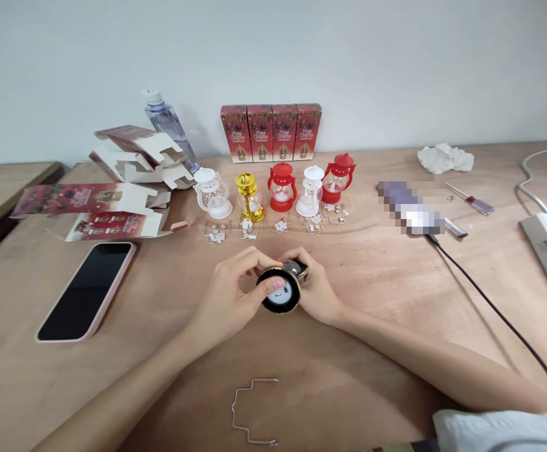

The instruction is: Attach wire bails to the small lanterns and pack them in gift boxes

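Both hands hold a small black and gold lantern (293, 269), tipped on its side above the middle of the table. Its round base faces me, black at the rim with a pale disc in the centre. My left hand (235, 282) grips the base, the thumb pressed on the pale disc. Around the lantern's body and top, my right hand (318, 285) is closed; its fingers are partly hidden. A bent wire handle (234, 408) lies on the table near me, below the hands.
Behind the hands stand white lanterns (214, 194), a gold lantern (250, 198) and red lanterns (281, 188), with wire handles and small parts before them. Boxes (259, 135) line the wall. Opened cartons (94, 201), a bottle (169, 125), a phone (87, 292), a screwdriver (475, 201) and a cable (494, 320) lie around.
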A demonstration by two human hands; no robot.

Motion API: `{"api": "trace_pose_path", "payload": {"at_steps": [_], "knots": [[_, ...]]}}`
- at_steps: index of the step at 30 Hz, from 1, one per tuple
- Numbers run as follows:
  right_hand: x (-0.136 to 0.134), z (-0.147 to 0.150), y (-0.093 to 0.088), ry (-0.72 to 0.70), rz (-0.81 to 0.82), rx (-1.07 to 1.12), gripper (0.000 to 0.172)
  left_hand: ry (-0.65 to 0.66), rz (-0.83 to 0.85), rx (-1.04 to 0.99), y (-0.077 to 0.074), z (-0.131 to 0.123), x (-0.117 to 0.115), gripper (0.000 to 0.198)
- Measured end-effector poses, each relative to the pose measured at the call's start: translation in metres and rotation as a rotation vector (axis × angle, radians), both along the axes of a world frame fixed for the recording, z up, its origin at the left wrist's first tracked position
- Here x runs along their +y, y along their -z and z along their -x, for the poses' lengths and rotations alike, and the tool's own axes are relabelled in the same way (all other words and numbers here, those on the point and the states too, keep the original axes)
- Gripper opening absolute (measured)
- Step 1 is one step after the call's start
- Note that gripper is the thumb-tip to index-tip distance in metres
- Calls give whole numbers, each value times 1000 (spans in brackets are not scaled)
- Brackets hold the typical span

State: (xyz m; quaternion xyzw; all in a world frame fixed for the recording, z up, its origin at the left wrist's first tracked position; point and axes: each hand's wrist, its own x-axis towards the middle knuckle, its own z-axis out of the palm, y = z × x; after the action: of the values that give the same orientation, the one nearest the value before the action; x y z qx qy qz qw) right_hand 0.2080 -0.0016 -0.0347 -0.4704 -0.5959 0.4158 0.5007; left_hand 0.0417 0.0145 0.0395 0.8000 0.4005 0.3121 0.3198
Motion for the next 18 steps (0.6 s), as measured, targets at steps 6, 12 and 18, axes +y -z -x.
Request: {"api": "trace_pose_path", "payload": {"at_steps": [6, 12, 18], "knots": [[-1, 1, -1, -25, -18, 36, 23, 34, -177, 27, 3, 1, -4, 15], [-1, 1, 0, -23, -22, 63, 24, 16, -335, 93, 9, 0, -8, 19], [0, 1, -2, -36, -9, 56, 24, 12, -320, 64, 9, -2, -8, 16]]}}
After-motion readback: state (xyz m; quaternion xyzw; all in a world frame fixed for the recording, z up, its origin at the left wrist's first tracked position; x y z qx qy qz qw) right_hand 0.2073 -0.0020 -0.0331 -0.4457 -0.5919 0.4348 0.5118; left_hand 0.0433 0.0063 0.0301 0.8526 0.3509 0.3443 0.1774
